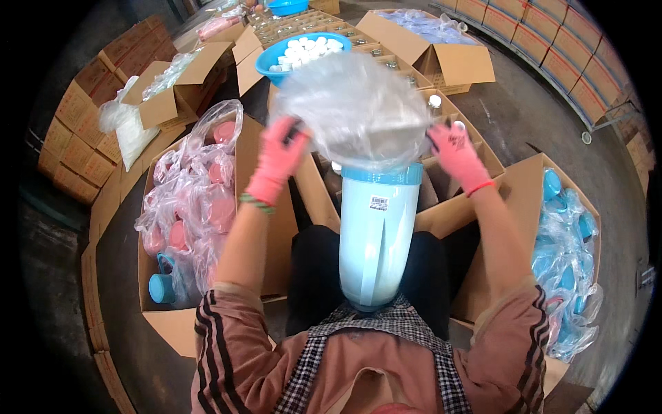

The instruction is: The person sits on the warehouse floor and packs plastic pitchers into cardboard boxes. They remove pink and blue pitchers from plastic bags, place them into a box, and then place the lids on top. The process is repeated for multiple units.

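Note:
A tall white plastic pitcher with a light blue rim stands upright on my lap, its base against my apron. A clear plastic bag balloons over its top. My left hand, in a pink glove, grips the bag's left edge. My right hand, also pink-gloved, grips the bag's right edge. Both hands hold the bag stretched just above the blue rim.
A carton of bagged pink lids sits at my left, a carton of bagged blue lids at my right. Ahead are a blue basin of white caps, open cartons and stacked boxes on the concrete floor.

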The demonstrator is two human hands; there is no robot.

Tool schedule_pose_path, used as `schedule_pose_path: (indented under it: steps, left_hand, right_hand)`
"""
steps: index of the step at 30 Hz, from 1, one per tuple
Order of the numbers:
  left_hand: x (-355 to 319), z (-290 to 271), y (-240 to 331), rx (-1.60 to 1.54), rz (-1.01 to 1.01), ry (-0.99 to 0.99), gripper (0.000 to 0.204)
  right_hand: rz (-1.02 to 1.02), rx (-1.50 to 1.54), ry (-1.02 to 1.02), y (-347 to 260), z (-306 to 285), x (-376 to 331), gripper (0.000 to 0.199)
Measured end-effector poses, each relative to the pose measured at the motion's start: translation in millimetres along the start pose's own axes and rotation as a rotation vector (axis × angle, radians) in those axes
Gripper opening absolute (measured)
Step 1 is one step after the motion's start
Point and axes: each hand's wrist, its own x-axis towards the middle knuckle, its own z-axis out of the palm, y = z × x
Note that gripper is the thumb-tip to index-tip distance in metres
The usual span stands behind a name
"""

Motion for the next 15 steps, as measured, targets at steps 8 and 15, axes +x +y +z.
schedule_pose_path:
  steps: [8, 15]
  left_hand:
    - [-117, 52, -36, -0.773, -0.886, -0.198, 0.026]
    - [-113, -18, 29, -0.459, -0.607, -0.887, 0.028]
  right_hand:
    - [0.538, 1.565, -0.328, -36, 45, -84, 0.03]
    - [0.132, 0.894, -0.471, -100, -38, -138, 0.024]
